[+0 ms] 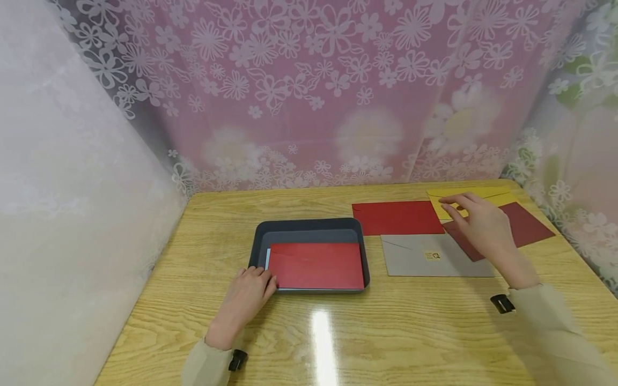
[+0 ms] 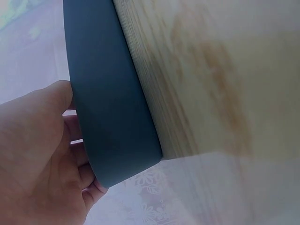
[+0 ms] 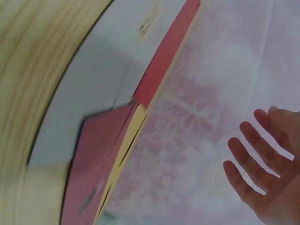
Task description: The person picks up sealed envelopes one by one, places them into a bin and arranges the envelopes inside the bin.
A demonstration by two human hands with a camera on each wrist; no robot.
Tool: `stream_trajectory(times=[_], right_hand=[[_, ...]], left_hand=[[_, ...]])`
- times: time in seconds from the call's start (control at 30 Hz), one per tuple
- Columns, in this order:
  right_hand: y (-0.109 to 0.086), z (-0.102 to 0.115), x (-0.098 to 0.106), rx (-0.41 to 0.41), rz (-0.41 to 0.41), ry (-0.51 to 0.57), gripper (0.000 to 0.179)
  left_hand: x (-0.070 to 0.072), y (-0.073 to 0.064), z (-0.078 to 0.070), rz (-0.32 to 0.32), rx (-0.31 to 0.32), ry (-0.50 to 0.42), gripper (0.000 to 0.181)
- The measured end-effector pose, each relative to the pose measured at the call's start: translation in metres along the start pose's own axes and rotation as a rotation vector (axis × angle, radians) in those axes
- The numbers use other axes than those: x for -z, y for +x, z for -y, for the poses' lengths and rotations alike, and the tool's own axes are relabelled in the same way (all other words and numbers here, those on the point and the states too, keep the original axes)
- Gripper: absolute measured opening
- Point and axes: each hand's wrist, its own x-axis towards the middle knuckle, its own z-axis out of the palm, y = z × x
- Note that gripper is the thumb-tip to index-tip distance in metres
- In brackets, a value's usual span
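My left hand (image 1: 247, 294) is at the near left corner of a dark grey tray (image 1: 309, 224), its fingers bent over the rim. In the left wrist view the tray's outer wall (image 2: 110, 93) fills the space beside the hand. Inside the tray a red envelope (image 1: 316, 266) lies over a light blue one (image 1: 267, 259) that shows only along its edges. Raised above the envelopes on the right, my right hand (image 1: 483, 225) has its fingers loosely bent and holds nothing. Beneath or beside it lie a yellow envelope (image 1: 436, 206) and a maroon envelope (image 1: 528, 225).
A grey envelope (image 1: 407, 262) with a small gold label lies right of the tray. Behind it is another red envelope (image 1: 396, 218), near the yellow one. Flowered curtains (image 1: 309, 107) hang around the back and sides of the wooden table (image 1: 410, 332).
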Motion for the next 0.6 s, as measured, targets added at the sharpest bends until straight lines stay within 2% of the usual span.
stream_trajectory(times=[0.2, 0.4, 0.6], right_hand=[[0.002, -0.041, 0.0, -0.067, 0.107, -0.053, 0.026], [0.006, -0.079, -0.008, -0.071, 0.268, -0.103, 0.029], [0.005, -0.107, -0.015, -0.087, 0.424, -0.146, 0.036]], left_hand=[[-0.001, 0.0, 0.0, 0.002, 0.003, -0.005, 0.039], [0.0, 0.0, 0.0, 0.007, 0.012, -0.009, 0.039], [0.001, 0.0, -0.001, 0.005, 0.006, -0.005, 0.041]])
